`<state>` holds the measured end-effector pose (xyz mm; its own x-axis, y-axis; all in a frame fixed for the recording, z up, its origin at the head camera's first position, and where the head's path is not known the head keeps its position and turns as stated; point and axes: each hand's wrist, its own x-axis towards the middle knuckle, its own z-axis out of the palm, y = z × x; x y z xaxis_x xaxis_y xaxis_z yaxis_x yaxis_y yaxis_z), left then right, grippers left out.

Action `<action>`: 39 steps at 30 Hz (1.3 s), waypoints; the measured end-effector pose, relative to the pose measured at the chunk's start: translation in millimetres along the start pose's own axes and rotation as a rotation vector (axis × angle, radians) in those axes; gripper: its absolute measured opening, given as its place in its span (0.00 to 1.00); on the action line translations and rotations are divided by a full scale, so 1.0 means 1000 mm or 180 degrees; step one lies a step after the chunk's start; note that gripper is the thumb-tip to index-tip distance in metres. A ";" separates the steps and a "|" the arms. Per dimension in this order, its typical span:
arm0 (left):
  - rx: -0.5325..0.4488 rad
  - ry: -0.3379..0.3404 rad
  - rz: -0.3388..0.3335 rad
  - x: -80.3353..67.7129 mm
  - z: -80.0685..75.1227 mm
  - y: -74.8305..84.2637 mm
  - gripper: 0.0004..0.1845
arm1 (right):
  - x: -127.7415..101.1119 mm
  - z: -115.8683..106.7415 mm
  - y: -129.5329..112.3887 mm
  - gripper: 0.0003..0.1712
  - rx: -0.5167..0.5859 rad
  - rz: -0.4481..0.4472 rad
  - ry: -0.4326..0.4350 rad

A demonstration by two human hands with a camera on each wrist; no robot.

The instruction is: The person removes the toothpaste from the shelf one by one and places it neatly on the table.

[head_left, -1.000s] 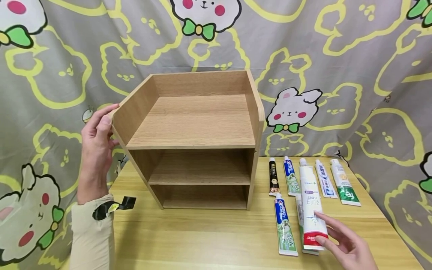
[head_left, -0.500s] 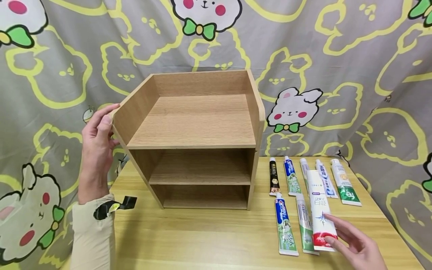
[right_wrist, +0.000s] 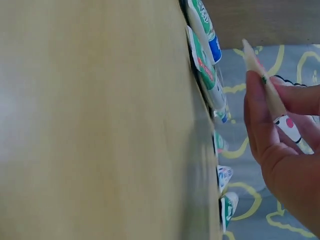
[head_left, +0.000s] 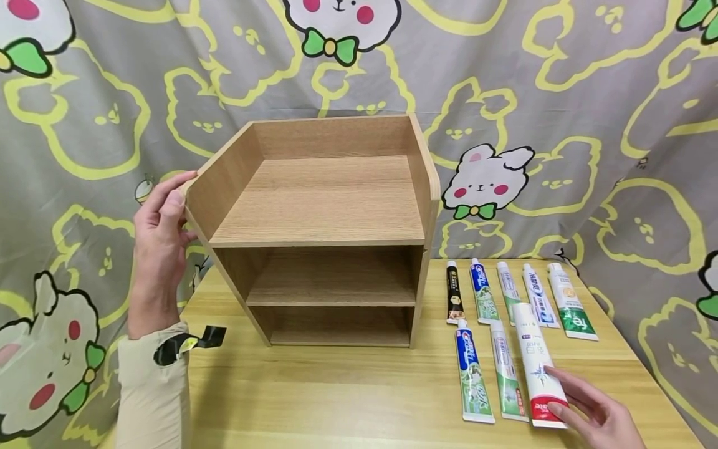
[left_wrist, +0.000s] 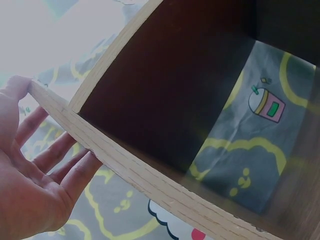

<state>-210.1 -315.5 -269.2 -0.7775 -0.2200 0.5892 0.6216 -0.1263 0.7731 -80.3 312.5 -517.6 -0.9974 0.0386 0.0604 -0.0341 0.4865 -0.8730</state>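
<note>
Far left, our left hand (head_left: pixel 159 249) is up against the wooden shelf unit (head_left: pixel 320 231), thumb on the front corner of its left side panel and the straight fingers spread flat along the outside of that panel; the left wrist view shows those fingers (left_wrist: pixel 60 162) lying open on the wood. A beige sleeve (head_left: pixel 151 386) covers that forearm, with a black strap tab on it. The shelf unit stands on the light wood table (head_left: pixel 336 399), and we see a walled top tray and two open compartments below, nothing inside any of them.

Moving right, toothpaste tubes lie flat on the table in two rows. Back row: a black tube (head_left: pixel 453 292), then a blue and green tube (head_left: pixel 483 292), then three white ones. The front row starts with a blue and green tube (head_left: pixel 473 374), which reads like Crest, though we can't be sure.

Far right, our right hand (head_left: pixel 594 415) pinches the crimped red end of the white and red tube (head_left: pixel 535 362), thumb and fingers clamped on it. Its cap points toward the back row; the Chinese lettering is too small to read.
</note>
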 end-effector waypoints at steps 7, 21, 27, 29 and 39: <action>0.0048 -0.0032 0.0035 -0.001 -0.001 0.000 0.19 | -0.001 -0.007 0.014 0.35 -0.0067 0.0246 -0.0200; -0.0072 -0.0011 0.0005 0.001 0.001 0.001 0.19 | 0.006 -0.017 0.023 0.38 -0.0244 0.0715 -0.0723; -0.0102 0.0025 -0.0033 -0.002 0.000 0.001 0.19 | 0.017 -0.028 0.017 0.43 -0.0323 0.0875 -0.1142; -0.0100 0.0037 -0.0030 -0.002 0.000 0.001 0.20 | 0.019 -0.029 0.015 0.44 -0.0292 0.0871 -0.1196; -0.0057 0.0019 -0.0056 -0.001 0.002 0.001 0.20 | 0.020 -0.030 0.013 0.43 -0.1095 0.0679 -0.1199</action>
<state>-208.7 -313.3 -268.5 -0.7877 -0.2233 0.5742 0.6096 -0.1474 0.7789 -99.1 345.7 -513.1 -0.9357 -0.1167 -0.3330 0.1309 0.7617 -0.6345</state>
